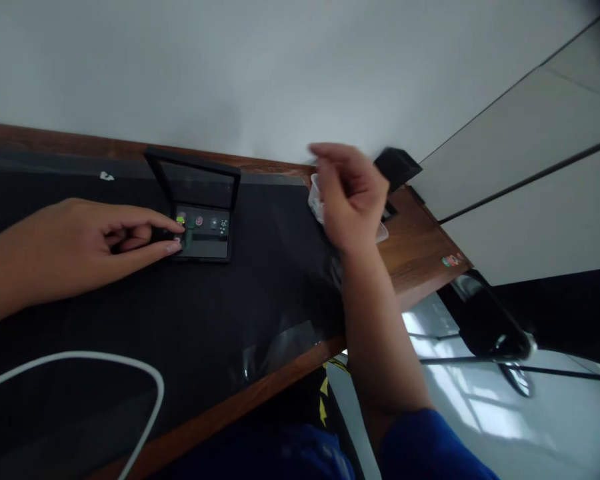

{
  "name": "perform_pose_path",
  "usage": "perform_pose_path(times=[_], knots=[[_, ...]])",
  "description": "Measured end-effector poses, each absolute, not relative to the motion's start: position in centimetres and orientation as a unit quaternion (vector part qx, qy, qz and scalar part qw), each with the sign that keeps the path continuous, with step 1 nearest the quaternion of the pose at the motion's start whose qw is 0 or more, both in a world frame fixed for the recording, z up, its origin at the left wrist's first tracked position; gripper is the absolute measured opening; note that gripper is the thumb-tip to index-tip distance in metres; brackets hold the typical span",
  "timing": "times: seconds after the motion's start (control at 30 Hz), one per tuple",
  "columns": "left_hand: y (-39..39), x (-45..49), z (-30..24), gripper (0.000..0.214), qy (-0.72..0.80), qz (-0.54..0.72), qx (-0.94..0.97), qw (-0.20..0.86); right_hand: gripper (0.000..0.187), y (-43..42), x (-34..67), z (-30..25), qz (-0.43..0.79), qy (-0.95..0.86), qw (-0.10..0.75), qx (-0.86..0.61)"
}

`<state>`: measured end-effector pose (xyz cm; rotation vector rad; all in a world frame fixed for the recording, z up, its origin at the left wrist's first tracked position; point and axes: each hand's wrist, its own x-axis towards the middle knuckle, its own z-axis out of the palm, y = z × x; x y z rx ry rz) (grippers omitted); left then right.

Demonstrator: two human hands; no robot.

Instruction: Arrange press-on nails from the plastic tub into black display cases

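Observation:
A small black display case (207,256) stands on the dark desk mat with its clear-windowed lid raised. Inside its base lie several tiny decorations, among them a pink round piece (199,221), a yellow-green piece (181,219) and a cluster of white bits (223,227). My left hand (95,243) holds the case's left side between thumb and index finger; the other fingers are curled. Raised at the right, my right hand (353,193) is closed and partly blurred, and its fingertips do not show clearly. A clear plastic container (316,200) with whitish contents sits behind it, partly hidden.
A white cable (105,357) loops across the near left of the mat. A small white scrap (107,176) lies near the wall. At the desk's right end is a black box-like object (397,167). The wooden front edge (290,370) runs before my body.

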<state>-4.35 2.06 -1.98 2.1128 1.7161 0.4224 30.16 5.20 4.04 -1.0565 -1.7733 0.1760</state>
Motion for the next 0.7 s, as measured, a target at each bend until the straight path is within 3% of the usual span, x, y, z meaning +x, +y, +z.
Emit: perform_pose_path(times=[0.2,0.37,0.7], knots=[[1.7,-3.9,-1.3,0.075,0.608,0.157,0.753,0.199,0.021,7.7,35.0,4.9,0.017,-0.614,0.347,-0.709],[1.6,-3.9,-1.0,0.075,0.607,0.143,0.752,0.212,0.012,7.3,36.4,5.5,0.117,-0.582,0.166,-0.787],[1.5,-3.8,-0.8,0.07,0.582,0.142,0.773,0.209,0.011,7.5,36.4,4.9,0.143,-0.6,0.086,-0.782]])
